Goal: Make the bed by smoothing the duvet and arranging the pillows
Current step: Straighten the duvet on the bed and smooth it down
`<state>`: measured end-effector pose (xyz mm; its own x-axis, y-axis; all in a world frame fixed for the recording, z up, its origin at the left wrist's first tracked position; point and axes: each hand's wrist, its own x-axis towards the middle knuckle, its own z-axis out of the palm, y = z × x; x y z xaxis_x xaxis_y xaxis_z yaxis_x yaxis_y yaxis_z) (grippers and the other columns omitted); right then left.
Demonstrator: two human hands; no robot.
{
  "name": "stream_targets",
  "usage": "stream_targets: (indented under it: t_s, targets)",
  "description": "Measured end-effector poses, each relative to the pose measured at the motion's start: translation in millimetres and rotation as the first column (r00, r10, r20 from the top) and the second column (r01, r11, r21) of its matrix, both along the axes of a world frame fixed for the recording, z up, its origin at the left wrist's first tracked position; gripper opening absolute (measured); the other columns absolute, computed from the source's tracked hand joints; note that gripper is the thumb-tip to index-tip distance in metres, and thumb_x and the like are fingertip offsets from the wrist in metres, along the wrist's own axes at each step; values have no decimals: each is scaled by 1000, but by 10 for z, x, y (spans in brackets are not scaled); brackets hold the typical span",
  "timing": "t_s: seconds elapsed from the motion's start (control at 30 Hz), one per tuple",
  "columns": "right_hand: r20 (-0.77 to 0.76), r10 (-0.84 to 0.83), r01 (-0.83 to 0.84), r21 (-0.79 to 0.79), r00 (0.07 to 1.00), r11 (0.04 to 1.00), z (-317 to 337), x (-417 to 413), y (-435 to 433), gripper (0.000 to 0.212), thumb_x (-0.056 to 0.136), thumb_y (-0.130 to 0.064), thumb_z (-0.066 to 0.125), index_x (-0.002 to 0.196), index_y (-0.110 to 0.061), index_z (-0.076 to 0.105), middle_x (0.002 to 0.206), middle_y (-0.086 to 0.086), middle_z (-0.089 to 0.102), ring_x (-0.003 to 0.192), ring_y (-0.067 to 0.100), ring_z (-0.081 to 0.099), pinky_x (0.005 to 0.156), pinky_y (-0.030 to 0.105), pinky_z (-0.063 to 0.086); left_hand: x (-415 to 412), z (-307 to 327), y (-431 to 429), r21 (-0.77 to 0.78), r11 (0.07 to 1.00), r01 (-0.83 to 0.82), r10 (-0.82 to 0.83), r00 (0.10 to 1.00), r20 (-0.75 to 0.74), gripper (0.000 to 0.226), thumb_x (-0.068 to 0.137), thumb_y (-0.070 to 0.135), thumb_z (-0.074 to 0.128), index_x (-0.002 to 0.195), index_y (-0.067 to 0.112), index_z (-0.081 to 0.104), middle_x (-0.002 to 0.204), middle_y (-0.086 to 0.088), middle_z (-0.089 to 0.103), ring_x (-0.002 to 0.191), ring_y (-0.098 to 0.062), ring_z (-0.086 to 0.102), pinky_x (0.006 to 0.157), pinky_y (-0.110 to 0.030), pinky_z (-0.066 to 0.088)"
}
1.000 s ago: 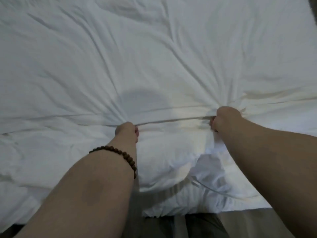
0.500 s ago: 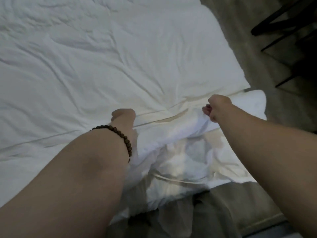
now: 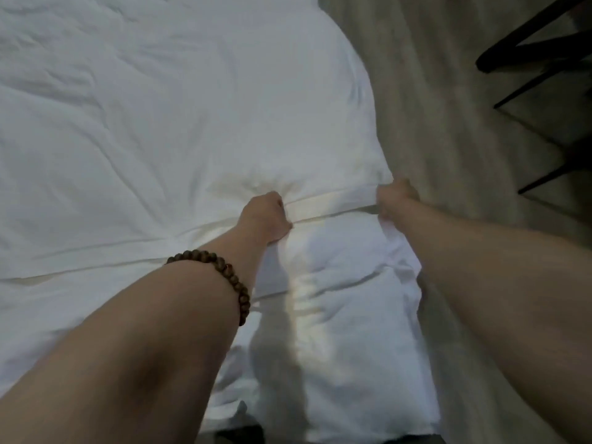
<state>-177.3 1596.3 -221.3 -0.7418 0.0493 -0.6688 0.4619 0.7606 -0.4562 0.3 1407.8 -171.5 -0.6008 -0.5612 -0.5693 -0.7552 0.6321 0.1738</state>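
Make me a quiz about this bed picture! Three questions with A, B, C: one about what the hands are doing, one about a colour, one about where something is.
1. What are the left hand and right hand doing with the duvet?
A. patting it flat
B. not touching it
C. gripping its edge

2. What colour is the duvet?
A. blue
B. white
C. red

3. Where is the bead bracelet?
A. on the left wrist
B. on the right wrist
C. lying on the duvet

Answers:
1 C, both fists are curled round bunched cloth.
2 B, the cloth is white all over.
3 A, the beads ring the wrist behind the left hand.
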Motion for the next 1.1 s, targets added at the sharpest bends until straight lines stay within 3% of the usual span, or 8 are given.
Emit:
stream_targets:
  t_s: [0.23,0.43,0.57,0.67,0.83,0.9,1.03,1.1]
  targets:
    - [137,411,-415,5,901,910,149,-45,367,49,88,-24,63,133,-7,54,134,12,60,119,32,60,94,35,51,-167,112,455,-151,986,73,-60,994,88,38,88,27,62,119,11,47,115,-14,54,108,-38,57,83,-44,46]
    - [113,661,-665,256,742,702,76,-332,518,64,88,-29,64,142,-14,33,145,17,40,131,37,48,101,46,45,-709,9,817,-324,800,505,-494,861,123,54,82,48,64,121,16,43,115,-9,53,99,-34,61,65,-39,44]
    - [60,917,-885,297,393,360,-324,-568,423,63,86,-38,63,141,-16,40,141,13,46,127,32,51,96,42,45,-1281,-140,1121,-355,685,636,-572,772,277,40,92,41,51,123,15,48,119,-10,56,104,-34,59,72,-38,44]
    - [-64,995,-941,326,78,94,-461,-806,483,32,93,-27,58,123,-14,61,127,10,61,115,28,61,93,36,48,-1632,-261,1285,-304,660,687,-578,723,379,29,99,27,40,120,14,57,115,-10,62,103,-33,62,71,-35,39]
    - [-47,979,-912,374,-200,-168,-396,-1308,1106,31,97,-10,44,122,-9,62,124,13,63,110,30,65,91,36,49,-1810,-400,1616,-400,540,740,-763,632,139,41,87,23,36,61,11,66,56,-6,58,44,-23,54,49,-22,32]
    - [-4,977,-938,278,-215,-206,-303,-1450,1098,34,97,-11,44,128,-9,58,130,15,58,117,32,61,94,39,47,-1883,-331,1707,-348,571,743,-739,650,176,48,89,25,29,66,12,69,62,-7,61,50,-24,57,50,-24,35]
    - [120,935,-940,27,-335,-340,-170,-1816,922,47,93,-17,54,139,-16,45,141,13,45,129,35,48,101,48,43,-2208,-170,1786,55,727,685,-628,630,457,43,102,46,30,119,24,64,113,0,65,101,-27,63,76,-33,39]
    - [116,940,-944,44,-320,-327,-134,-2065,782,42,92,-20,54,134,-17,51,137,10,52,122,32,54,99,45,46,-2405,-130,1778,54,787,614,-567,688,453,44,99,56,36,120,25,60,116,-2,64,105,-27,61,79,-36,39]
